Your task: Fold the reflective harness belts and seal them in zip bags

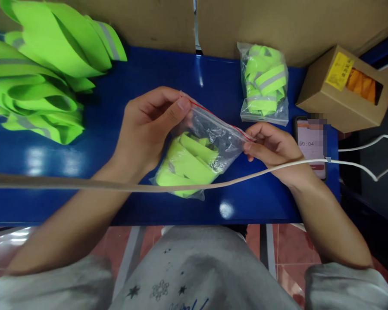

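Observation:
A clear zip bag (210,142) with a red seal strip holds folded neon-green reflective bands (189,161). It hangs just over the blue table (116,129). My left hand (148,125) pinches the bag's top left corner between thumb and fingers. My right hand (271,146) pinches the other end of the seal strip. Both hands are closed on the bag.
A pile of loose neon-green bands (42,73) lies at the far left. A filled, sealed bag (264,84) sits at the back right. A phone (312,144) showing a timer lies beside a cardboard box (342,90). A white cable (181,187) crosses in front.

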A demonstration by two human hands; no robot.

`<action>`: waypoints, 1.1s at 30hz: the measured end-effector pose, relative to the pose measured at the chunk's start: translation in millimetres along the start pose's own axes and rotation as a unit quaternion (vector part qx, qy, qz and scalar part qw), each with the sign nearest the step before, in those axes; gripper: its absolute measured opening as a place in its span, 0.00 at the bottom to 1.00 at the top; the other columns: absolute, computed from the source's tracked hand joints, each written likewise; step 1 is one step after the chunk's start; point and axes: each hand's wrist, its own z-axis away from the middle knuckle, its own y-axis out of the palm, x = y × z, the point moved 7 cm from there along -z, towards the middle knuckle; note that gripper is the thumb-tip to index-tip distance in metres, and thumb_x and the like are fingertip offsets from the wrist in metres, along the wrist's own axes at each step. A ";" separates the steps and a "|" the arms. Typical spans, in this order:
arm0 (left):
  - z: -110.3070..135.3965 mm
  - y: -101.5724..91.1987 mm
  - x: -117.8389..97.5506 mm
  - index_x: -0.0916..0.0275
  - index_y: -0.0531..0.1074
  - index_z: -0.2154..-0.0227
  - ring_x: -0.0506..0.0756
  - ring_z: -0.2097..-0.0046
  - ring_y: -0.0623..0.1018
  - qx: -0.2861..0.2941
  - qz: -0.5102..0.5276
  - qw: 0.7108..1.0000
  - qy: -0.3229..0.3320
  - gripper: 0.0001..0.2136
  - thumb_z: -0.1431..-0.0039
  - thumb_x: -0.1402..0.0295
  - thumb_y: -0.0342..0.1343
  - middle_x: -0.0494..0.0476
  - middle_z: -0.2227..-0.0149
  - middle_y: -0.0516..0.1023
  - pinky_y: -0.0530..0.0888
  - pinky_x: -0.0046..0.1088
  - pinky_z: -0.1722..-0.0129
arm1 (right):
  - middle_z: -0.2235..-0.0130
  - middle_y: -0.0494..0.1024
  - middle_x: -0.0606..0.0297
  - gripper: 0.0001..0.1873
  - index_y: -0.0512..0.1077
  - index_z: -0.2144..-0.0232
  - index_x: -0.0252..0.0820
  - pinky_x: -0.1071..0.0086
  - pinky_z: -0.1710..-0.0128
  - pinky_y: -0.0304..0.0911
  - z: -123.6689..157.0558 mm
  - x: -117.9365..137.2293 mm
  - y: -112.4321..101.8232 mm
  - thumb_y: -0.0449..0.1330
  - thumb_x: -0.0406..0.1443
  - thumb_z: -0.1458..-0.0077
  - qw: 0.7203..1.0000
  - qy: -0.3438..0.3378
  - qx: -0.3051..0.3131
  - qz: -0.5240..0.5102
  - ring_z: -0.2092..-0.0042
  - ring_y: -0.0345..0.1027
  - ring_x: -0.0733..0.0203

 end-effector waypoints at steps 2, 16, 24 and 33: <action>-0.6 -0.5 1.4 0.56 0.85 0.69 0.51 0.70 0.75 -0.003 -0.003 1.000 0.001 0.07 0.43 0.61 0.74 0.54 0.71 0.79 0.67 0.28 0.73 | 0.71 0.74 0.69 0.13 0.74 0.68 0.43 0.71 0.72 0.63 -0.1 0.1 0.3 0.71 0.44 0.42 1.000 -0.005 -0.004 0.004 0.71 0.65 0.67; 4.6 4.4 4.2 0.59 0.85 0.65 0.49 0.70 0.75 0.033 -0.011 0.999 -0.015 0.06 0.39 0.62 0.72 0.54 0.69 0.80 0.70 0.26 0.70 | 0.68 0.78 0.66 0.14 0.76 0.66 0.46 0.68 0.70 0.68 5.0 5.4 4.6 0.67 0.49 0.38 0.995 -0.056 -0.021 0.081 0.68 0.71 0.62; 2.0 7.2 13.6 0.60 0.85 0.61 0.47 0.66 0.78 0.066 0.014 0.996 -0.065 0.11 0.43 0.61 0.75 0.53 0.66 0.82 0.73 0.21 0.66 | 0.69 0.78 0.66 0.15 0.75 0.66 0.46 0.68 0.71 0.67 7.1 4.6 3.1 0.66 0.50 0.36 0.991 -0.056 -0.044 0.117 0.69 0.70 0.62; 3.2 7.1 12.8 0.62 0.85 0.66 0.48 0.70 0.76 0.055 0.008 0.996 -0.074 0.08 0.44 0.63 0.75 0.55 0.68 0.82 0.74 0.23 0.70 | 0.69 0.79 0.66 0.15 0.78 0.67 0.46 0.69 0.71 0.67 -0.5 -4.2 -4.4 0.69 0.49 0.40 0.996 -0.014 -0.021 0.087 0.69 0.71 0.63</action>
